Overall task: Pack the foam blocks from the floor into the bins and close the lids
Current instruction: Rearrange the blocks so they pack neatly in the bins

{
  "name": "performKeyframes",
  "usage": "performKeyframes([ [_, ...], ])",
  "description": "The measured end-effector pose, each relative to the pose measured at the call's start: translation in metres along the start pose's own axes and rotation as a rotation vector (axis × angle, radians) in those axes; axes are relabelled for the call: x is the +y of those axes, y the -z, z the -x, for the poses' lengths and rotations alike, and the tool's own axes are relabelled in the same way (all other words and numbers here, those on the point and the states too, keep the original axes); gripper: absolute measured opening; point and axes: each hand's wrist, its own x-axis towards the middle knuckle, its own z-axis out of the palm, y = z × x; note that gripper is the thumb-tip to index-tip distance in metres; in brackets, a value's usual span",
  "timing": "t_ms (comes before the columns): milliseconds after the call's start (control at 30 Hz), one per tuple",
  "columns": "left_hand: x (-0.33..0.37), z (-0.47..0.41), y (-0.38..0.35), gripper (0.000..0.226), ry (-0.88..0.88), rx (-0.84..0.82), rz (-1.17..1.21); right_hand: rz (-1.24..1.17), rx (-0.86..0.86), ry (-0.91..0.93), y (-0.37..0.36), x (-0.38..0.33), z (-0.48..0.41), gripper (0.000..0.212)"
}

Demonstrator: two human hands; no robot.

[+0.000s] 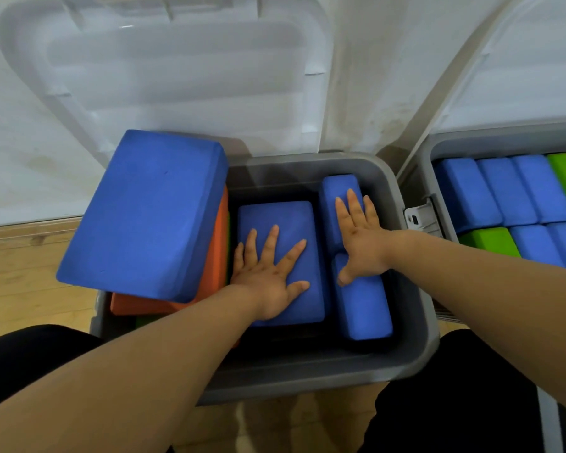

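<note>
Dark-clad knees (30, 361) frame the bottom of the view over a wooden floor (20, 273), and two bare forearms reach forward between them into a grey bin (307, 380). Inside it, the left hand (268, 282) lies palm down on a flat blue block (275, 214), fingers straight and spread wide, holding nothing. Just to its right, the right hand (360, 243) rests flat, fingers straight and close together. It lies across two narrow blue blocks standing on edge along the bin's right wall: the near narrow block (363, 308) under the thumb and the far narrow block (340, 186) under the fingertips. Both hands look to be pressing, not gripping.

On the bin's left side a big blue block (144, 214) sits tilted, well above the rim, propped on an orange block (216, 256) that also stands proud. Behind them the lid (177, 76) stands open in front of a white wall. Further right, a second bin (438, 152) holds tight rows of blue and green blocks (504, 191), and its own lid (536, 60) is up too.

The step in hand seems to be settling the blocks so they sit level. No loose blocks show on the visible floor, so packing looks nearly done. Next, the tilted pile on the left needs re-laying or pushing below the rim; otherwise the lid would likely not shut flat. After that, both lids have to come down.
</note>
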Motion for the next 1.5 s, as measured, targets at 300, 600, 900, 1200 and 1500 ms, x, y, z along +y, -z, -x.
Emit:
performKeyframes([
  [300,-0.001,-0.003,0.001,0.075,0.0,-0.014,-0.009,0.061,-0.138,0.003,0.004,0.002,-0.011,0.161],
  [600,0.001,-0.003,0.001,0.075,0.013,-0.021,0.002,0.068,-0.118,0.089,0.001,0.008,-0.017,0.16],
  [900,0.002,-0.001,-0.003,0.074,0.018,0.039,-0.018,0.063,-0.067,0.052,0.001,0.003,-0.019,0.162],
  [1200,0.003,0.001,-0.005,0.076,-0.022,0.114,-0.071,-0.083,0.164,0.002,-0.016,-0.004,0.001,0.164],
  [1500,-0.016,0.091,0.078,0.053,-0.363,0.416,-0.029,-0.319,0.576,-0.112,-0.048,-0.047,0.057,0.087],
])
